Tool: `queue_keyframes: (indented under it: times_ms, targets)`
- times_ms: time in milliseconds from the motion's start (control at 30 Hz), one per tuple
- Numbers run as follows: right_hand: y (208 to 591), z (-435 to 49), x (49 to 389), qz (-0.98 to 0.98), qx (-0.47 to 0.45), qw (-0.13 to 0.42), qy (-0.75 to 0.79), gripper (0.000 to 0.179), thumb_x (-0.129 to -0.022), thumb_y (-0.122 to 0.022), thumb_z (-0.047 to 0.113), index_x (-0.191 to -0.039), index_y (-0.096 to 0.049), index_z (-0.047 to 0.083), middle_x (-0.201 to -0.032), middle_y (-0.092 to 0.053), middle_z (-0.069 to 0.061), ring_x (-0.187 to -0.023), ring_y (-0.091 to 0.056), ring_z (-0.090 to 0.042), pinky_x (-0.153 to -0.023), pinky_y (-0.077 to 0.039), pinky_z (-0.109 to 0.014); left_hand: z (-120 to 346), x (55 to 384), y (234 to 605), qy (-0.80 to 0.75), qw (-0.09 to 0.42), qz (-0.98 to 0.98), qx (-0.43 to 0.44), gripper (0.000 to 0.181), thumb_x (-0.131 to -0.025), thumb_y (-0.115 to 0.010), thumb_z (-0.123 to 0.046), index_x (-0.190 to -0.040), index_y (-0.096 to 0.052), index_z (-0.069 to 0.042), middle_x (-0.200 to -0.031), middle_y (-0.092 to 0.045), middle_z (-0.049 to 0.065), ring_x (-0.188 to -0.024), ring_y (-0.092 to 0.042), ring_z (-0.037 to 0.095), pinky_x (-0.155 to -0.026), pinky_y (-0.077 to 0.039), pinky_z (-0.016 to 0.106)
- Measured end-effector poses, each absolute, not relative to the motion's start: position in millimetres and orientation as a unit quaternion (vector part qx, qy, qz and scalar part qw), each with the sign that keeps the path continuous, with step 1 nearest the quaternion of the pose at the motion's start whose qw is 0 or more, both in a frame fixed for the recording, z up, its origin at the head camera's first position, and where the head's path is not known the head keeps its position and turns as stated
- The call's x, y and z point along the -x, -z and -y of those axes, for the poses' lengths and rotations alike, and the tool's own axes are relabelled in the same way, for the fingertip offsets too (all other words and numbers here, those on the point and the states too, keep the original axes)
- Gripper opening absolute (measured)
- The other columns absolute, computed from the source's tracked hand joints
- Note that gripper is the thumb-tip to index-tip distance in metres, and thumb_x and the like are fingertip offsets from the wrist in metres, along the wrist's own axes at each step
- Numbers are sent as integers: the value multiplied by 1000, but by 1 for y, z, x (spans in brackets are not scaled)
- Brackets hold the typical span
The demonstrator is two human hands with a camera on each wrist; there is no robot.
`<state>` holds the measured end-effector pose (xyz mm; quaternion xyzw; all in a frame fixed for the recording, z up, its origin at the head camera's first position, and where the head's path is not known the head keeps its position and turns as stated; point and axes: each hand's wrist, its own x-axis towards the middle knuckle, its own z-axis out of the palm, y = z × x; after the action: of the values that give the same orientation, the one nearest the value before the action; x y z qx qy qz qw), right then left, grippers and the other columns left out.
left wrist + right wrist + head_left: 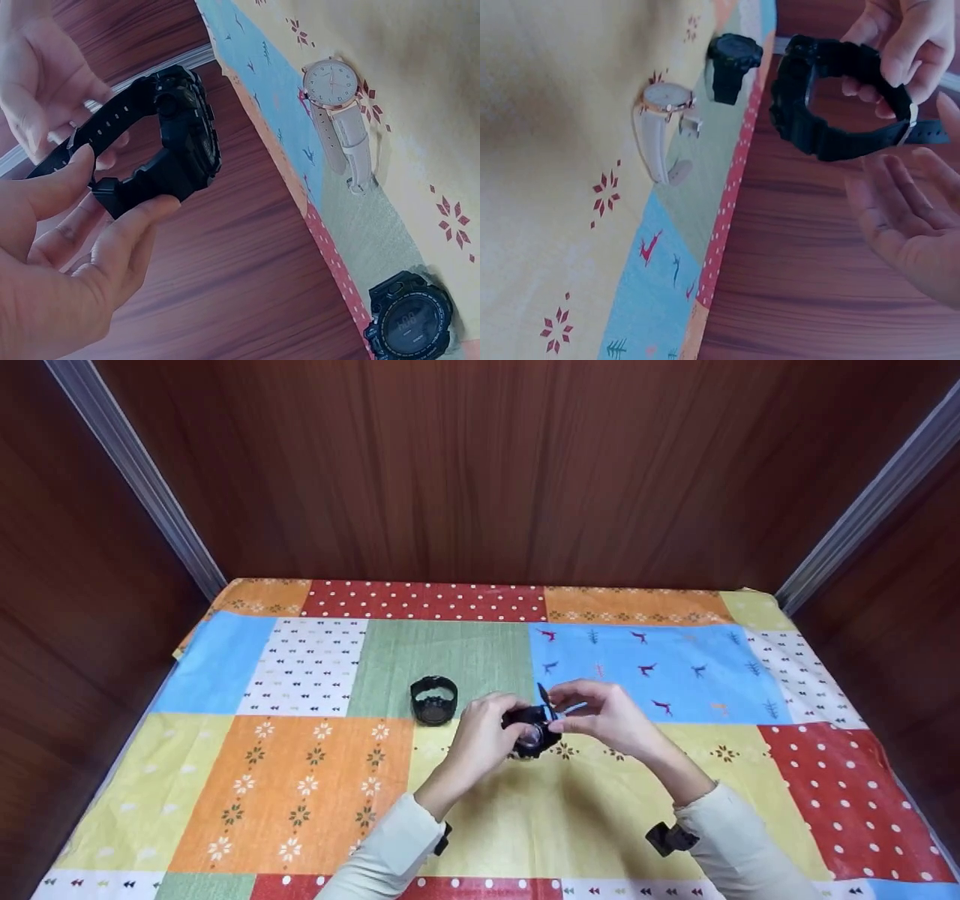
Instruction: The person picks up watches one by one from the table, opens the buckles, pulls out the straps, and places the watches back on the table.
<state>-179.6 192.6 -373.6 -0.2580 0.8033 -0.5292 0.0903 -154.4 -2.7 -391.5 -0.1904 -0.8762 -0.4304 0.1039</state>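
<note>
Held up between both hands is a chunky black wristwatch (196, 127), its strap bent round into a loop. My left hand (484, 735) pinches the strap, with thumb and fingers on opposite sides near the buckle. The right hand (604, 716) is at the strap's free end; in the right wrist view its fingers (896, 199) are spread and loosely extended, right at the band. A pale-strapped watch (332, 82) with a rose-gold case lies on the cloth beneath, largely hidden by the hands in the head view. Left of the hands is a second black watch (433, 709).
A patchwork-print tablecloth (315, 787) covers the table. Brown wood-grain panels (480, 472) stand behind it and on both sides, with grey metal posts (142, 472) at the corners. Dark wrist devices (670, 838) sit at the sleeve cuffs.
</note>
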Motion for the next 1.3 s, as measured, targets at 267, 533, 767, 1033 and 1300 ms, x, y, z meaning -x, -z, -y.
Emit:
queue_keyframes:
  times_ms: [267,533,767,1033,1300]
  targets:
    - [381,-195,181,-834,277,97,468,31,-78,-71,7,-105,-63,-7,-97,-65,-18,-88,-63,-29,-77,-51,-30,6,155,390,449,106,866,193,17,-74,-71,-3,-90,-69,-3,-86,-66,6,-82,-61,21,-76,-48,33]
    - [385,-190,179,-835,273,76,472,26,-77,-71,4,-101,-66,-6,-93,-66,-16,-84,-63,-27,-75,-51,-26,6,155,389,435,84,877,189,18,-73,-75,-12,-89,-69,-6,-87,-66,3,-86,-60,19,-79,-46,33]
    - [383,-189,178,-839,263,52,473,25,-74,-73,2,-98,-68,-5,-90,-66,-15,-83,-63,-26,-74,-52,-28,6,155,390,423,91,881,189,20,-69,-78,-13,-85,-69,-4,-85,-66,6,-83,-60,21,-76,-46,33]
    - [381,-185,174,-873,250,-12,419,27,-69,-76,1,-94,-70,-2,-87,-68,-12,-81,-64,-26,-71,-53,-33,4,156,392,407,120,885,190,20,-68,-78,-12,-85,-71,-4,-82,-66,8,-80,-63,24,-73,-49,34]
    - [381,-182,172,-888,246,-45,385,29,-66,-78,2,-94,-71,-1,-85,-68,-12,-75,-64,-23,-64,-53,-29,3,156,390,398,103,895,173,22,-70,-78,-14,-87,-71,-3,-81,-65,9,-80,-62,26,-71,-48,36]
